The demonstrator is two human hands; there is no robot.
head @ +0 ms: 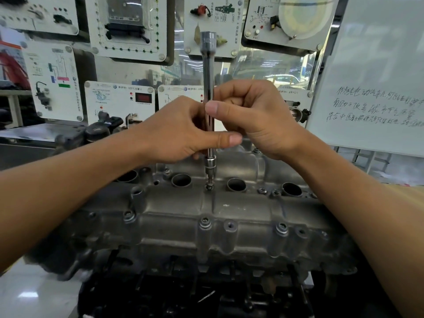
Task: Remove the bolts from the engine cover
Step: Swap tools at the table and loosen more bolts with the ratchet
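A grey cast-metal engine cover lies across the middle of the view. A long chrome extension bar stands upright, its small socket at the bottom seated on a bolt between two round plug holes. My left hand and my right hand both pinch the bar's shaft at mid-height from either side, thumbs in front. Several other bolts sit along the cover's front edge, such as a front bolt and another front bolt.
Behind the engine stands a display wall of white training panels with car parts mounted on them. A whiteboard with handwriting leans at the right. A black engine block lies below the cover. White floor shows at the lower left.
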